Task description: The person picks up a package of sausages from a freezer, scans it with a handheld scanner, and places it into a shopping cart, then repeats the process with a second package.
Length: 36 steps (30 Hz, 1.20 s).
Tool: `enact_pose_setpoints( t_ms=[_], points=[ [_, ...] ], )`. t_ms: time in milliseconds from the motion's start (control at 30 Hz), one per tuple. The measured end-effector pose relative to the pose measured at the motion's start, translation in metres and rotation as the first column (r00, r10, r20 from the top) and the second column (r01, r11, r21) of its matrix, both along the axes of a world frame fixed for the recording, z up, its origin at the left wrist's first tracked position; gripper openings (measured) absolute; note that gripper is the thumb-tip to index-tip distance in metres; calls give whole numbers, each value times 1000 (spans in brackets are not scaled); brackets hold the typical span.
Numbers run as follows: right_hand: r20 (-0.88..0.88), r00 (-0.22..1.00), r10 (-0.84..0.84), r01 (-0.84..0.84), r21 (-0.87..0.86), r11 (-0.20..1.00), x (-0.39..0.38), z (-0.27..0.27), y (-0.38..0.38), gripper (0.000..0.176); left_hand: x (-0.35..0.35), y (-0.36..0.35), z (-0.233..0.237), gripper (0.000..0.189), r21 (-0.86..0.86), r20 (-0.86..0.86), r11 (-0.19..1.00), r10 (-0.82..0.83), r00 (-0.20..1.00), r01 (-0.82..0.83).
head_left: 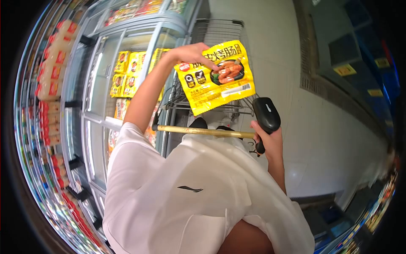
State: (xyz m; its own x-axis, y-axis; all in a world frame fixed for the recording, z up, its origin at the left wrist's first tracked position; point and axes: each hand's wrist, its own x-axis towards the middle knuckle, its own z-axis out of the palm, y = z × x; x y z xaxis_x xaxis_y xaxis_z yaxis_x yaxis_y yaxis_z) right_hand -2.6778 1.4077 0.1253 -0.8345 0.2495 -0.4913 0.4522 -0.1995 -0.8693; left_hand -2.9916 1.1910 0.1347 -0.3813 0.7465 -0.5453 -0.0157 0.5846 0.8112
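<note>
My left hand (192, 55) grips a yellow packet of sausages (228, 91) by its upper left part, the thumb lying across its front. The packet is tilted, its printed picture of sausages facing up toward me, and it overlaps the wire basket of a shopping cart (218, 29). My right hand (271, 142) is closed around the right end of the cart's handle (207, 131), at a rounded black plastic piece (267, 115). My shoes show partly beneath the handle.
A glass-lidded freezer (95, 84) runs along the left, with several yellow packets (129, 74) inside. Beyond it are shelves with large bottles (55, 59) with red labels. Grey tiled floor (313, 139) lies to the right, with dark shelving and yellow price tags (344, 70) farther over.
</note>
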Motion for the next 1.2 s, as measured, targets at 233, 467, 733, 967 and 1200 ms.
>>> enact_pose_setpoints(
  t_ms=[233, 467, 733, 967, 1200],
  points=[
    [52, 992, 116, -113, -57, 992, -45, -33, 20, 22, 40, -106, -45, 55, 82, 229, 834, 517, 825, -546],
    [179, 963, 201, -216, 73, 974, -96, -5, -67, 21, 86, -343, -69, 54, 119, 305, 221, 920, 248, -968],
    [281, 960, 2, -44, 146, 988, -172, -30, -163, 17, 9, -501, -248, 40, 10, 358, -244, 906, -224, -970],
    [314, 943, -110, 22, 271, 962, -193, -63, -214, 19, -108, -561, -348, 46, 105, 87, -304, 951, -295, -947],
    [472, 860, -193, -44, 446, 894, -209, -87, -239, 25, -215, -628, -428, 61, -66, -382, 152, 909, 166, -986]
  ],
)
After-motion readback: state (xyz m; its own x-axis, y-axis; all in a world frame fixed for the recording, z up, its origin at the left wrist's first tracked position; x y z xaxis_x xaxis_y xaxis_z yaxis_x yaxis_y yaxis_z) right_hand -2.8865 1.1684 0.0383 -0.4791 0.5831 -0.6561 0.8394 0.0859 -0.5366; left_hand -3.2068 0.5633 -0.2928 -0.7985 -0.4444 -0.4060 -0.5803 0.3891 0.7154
